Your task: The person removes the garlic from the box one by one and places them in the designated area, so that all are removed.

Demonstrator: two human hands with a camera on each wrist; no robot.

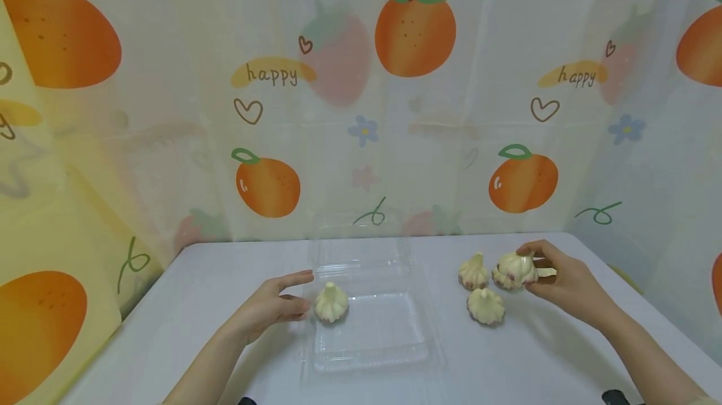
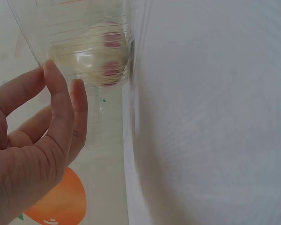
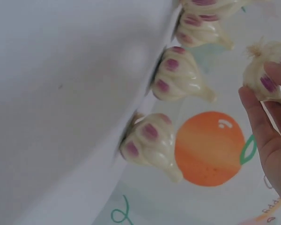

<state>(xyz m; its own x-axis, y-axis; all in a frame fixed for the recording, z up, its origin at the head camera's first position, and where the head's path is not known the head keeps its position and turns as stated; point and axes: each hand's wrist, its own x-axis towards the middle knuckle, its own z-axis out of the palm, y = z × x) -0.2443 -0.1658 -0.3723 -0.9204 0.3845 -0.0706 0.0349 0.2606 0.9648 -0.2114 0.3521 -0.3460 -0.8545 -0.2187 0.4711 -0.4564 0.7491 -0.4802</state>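
A transparent plastic clamshell box (image 1: 372,355) stands with its lid raised at the back. One whole garlic bulb (image 1: 331,302) sits at its left side, seen through the plastic in the left wrist view. My left hand (image 1: 276,305) pinches the box's left edge between thumb and index finger, the other fingers bent loosely beside it. On the right, my right hand (image 1: 570,283) holds a garlic bulb (image 3: 267,82) by thumb and fingers, raised off the table in the right wrist view. Other purple-marked bulbs stand close by, including one in front (image 1: 486,306) and one behind (image 1: 473,271).
A white cloth covers the table (image 1: 158,317). Directly behind it hangs a curtain (image 1: 429,142) printed with oranges, and more printed fabric (image 1: 34,204) closes off the left side. Dark objects (image 1: 615,397) show at the bottom edge.
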